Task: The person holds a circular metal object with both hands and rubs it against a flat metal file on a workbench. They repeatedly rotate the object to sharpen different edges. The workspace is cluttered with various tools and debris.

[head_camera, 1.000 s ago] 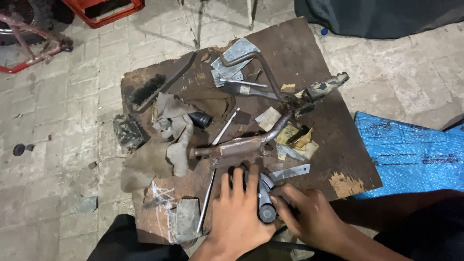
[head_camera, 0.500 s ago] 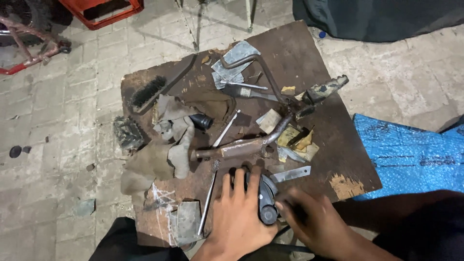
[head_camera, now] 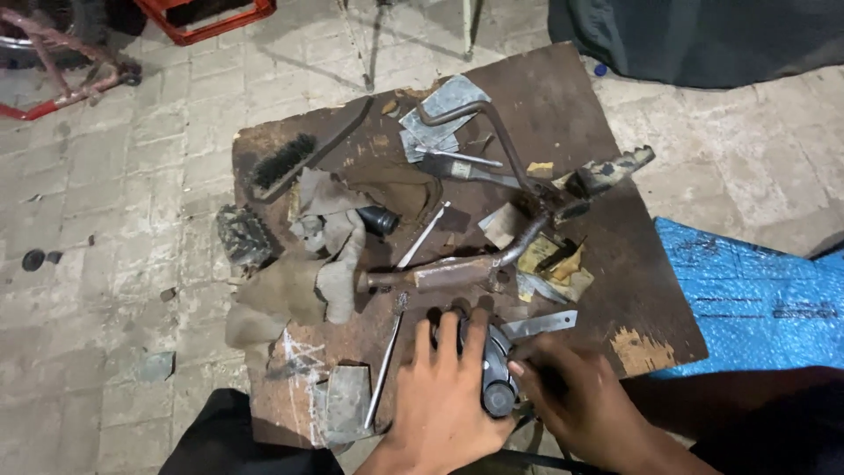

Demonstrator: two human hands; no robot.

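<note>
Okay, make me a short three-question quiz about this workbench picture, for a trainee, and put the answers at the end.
1. True or false: the black bristle brush lies at the far left corner of the brown wooden board.
2. Which hand lies flat on the dark rounded metal part? A) left hand B) right hand
3. Fill in: the blue plastic sheet lies on the person's ____ side.

Key: 1 true; 2 A; 3 right.
</note>
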